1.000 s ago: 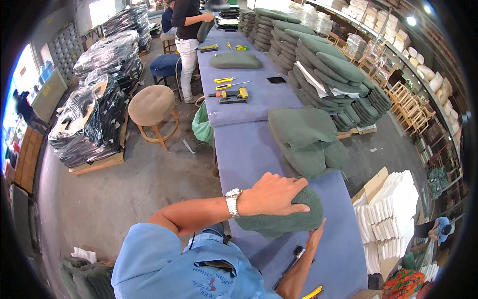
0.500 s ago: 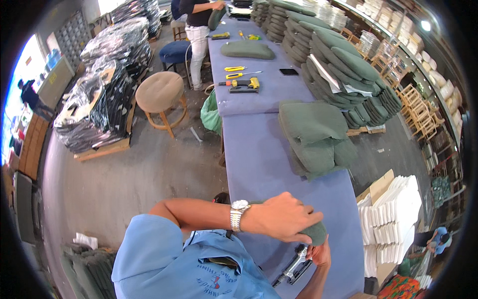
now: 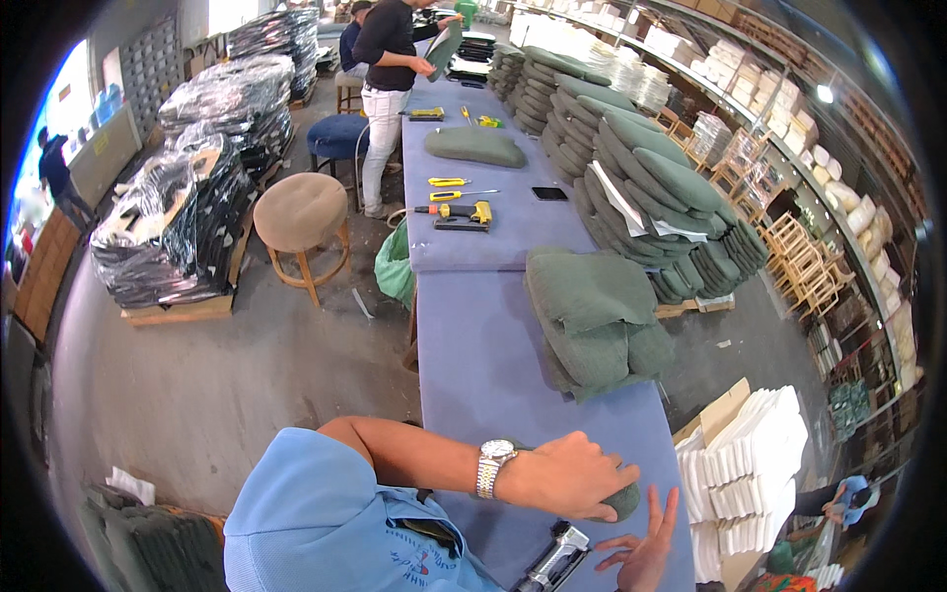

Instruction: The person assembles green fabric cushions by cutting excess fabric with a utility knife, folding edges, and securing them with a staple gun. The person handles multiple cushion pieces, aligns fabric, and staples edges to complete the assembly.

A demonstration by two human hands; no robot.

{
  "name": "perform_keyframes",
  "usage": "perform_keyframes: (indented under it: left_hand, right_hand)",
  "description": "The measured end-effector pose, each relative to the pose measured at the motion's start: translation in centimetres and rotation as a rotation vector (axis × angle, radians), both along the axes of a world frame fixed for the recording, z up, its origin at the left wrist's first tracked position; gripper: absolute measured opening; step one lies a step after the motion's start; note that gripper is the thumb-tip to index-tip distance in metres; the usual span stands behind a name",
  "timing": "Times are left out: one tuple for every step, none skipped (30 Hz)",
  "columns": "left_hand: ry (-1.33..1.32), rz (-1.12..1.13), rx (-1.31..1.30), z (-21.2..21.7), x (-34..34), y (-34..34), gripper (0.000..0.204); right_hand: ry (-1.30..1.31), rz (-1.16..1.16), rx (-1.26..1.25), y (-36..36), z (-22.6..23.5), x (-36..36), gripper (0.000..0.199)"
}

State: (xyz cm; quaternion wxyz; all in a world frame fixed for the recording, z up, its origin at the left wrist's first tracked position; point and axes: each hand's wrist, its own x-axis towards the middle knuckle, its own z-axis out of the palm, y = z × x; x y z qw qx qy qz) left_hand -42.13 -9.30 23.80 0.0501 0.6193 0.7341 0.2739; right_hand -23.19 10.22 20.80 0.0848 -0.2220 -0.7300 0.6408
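My left hand (image 3: 564, 476), with a metal-band watch on its wrist, is closed over a dark green upholstered seat cushion (image 3: 622, 501). Most of that cushion is hidden under the hand and forearm; one rounded end shows past the fingers. To the right and nearer, my right hand (image 3: 643, 548) has its fingers spread and holds nothing. Between my body and the right hand lies a silver and black staple gun (image 3: 558, 555), partly cut off by my shirt. No hand grips it.
Stacked green cushions (image 3: 602, 321) lie ahead on the blue-covered table (image 3: 473, 345). Beyond are a yellow staple gun (image 3: 462, 215), yellow-handled tools (image 3: 449, 194) and a phone (image 3: 549, 193). White pads (image 3: 750, 454) stand right; a stool (image 3: 301, 217) stands left. Another person (image 3: 387, 89) works farther up.
My right hand has come off the cushion's end and spread its fingers. My left hand stays on the cushion. The whole view has shifted a little, and the far worker's arms have moved.
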Motion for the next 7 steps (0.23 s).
perform_keyframes:
  left_hand:
    - [0.009,-0.006,-0.016,0.1,-0.2,-0.2,0.056]
    - [0.018,-0.011,-0.032,0.2,-0.4,-0.3,0.056]
    - [0.033,-0.024,0.004,-0.3,-0.2,-0.4,0.056]
    - [0.057,-0.023,0.044,-0.8,0.1,-0.6,0.056]
    - [0.081,-0.021,0.082,-1.1,0.2,-0.8,0.056]
    - [0.077,-0.027,0.061,-1.1,0.0,-0.9,0.056]
    - [0.069,-0.038,0.040,-0.9,0.0,-1.0,0.056]
  right_hand:
    - [-0.001,0.017,0.093,-0.8,0.1,-0.4,0.097]
    - [0.008,0.055,-0.018,-0.5,-0.7,-0.5,0.097]
    - [0.017,0.093,-0.121,0.2,-1.9,-0.9,0.097]
    - [0.034,0.145,-0.221,0.8,-3.1,-1.7,0.098]
    - [0.066,0.116,-0.338,1.1,-4.4,-2.3,0.089]
    - [0.106,0.071,-0.447,1.5,-5.9,-2.6,0.080]
    - [0.143,0.021,-0.557,1.9,-7.5,-2.5,0.071]
